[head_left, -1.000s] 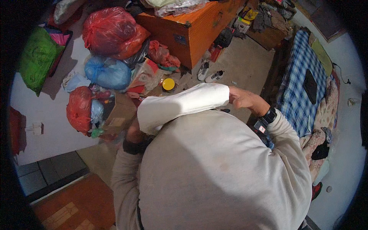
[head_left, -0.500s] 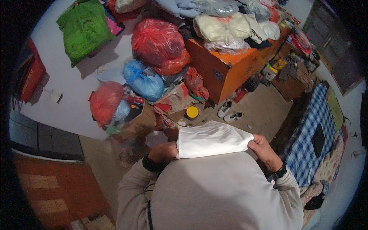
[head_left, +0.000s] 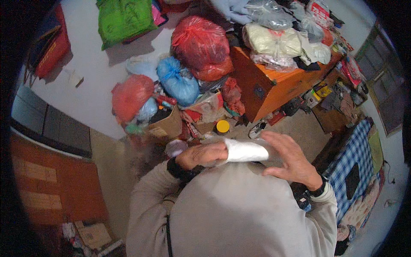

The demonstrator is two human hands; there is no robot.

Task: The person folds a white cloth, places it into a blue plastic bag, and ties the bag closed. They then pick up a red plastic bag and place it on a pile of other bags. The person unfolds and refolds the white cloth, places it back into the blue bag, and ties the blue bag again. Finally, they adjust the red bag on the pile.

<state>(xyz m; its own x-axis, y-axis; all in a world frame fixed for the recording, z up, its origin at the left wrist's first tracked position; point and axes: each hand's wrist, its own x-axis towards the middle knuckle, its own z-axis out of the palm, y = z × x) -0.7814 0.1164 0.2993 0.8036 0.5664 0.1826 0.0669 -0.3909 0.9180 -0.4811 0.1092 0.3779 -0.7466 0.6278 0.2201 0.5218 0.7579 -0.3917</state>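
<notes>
Cloth (head_left: 247, 151), white and folded into a narrow band, lies between the person's two hands, right at the front of the beige shirt (head_left: 239, 205), on the near side of a yellow lid (head_left: 222, 126) and a shoe (head_left: 257, 129) on the floor. From where I stand it looks light and soft, with a smooth face that bends easily; I would expect it to sag or unroll if only one end were held, and to take creases where fingers press. Nothing about it looks fragile, and its weight should hardly trouble a wrist. The left hand (head_left: 204, 155) lies over the left end, its fingers pressed together along the edge; the thumb is hidden, so I cannot tell whether it pinches from behind. The right hand (head_left: 291, 159) is open around the other end, fingers spread above and thumb standing apart below, with a shaded part of the cloth between them; whether the fingertips touch it, I cannot tell. Both ends seem the best places to take hold, thumb on one side and fingers flat on the other, catching every layer together, since a pinch on just the outer layer could let the inner ones slide.
</notes>
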